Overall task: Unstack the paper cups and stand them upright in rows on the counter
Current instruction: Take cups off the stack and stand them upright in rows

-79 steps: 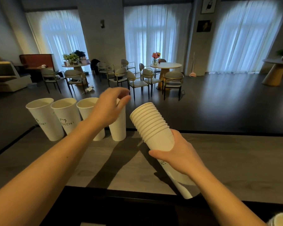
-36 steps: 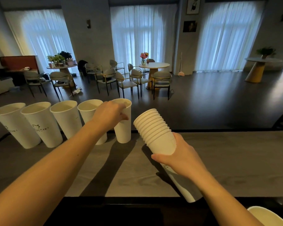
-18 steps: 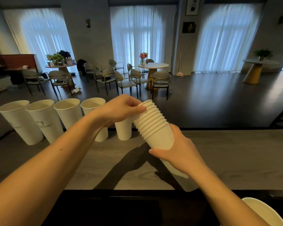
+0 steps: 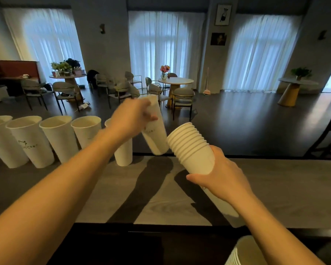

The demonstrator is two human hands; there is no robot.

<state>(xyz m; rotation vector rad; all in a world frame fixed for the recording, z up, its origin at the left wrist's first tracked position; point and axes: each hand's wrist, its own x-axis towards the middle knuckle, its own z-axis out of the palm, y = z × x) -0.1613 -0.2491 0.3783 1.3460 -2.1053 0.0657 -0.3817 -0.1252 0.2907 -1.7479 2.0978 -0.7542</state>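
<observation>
Left hand (image 4: 131, 119) clamped on one cup (image 4: 154, 129), tilted, in the air just right of the row (image 4: 46, 138) on the tabletop (image 4: 275, 188); right hand (image 4: 221, 180) clamped on the stack (image 4: 189, 148); we should level it, set it beside the row's last cup; half a second ago that cup was on the stack.

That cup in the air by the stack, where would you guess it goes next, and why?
Probably down onto the counter, just right of the last standing cup. The left hand holds the single cup tilted and clear of the stack in the right hand. The row ends there, with bare counter beside it.
</observation>
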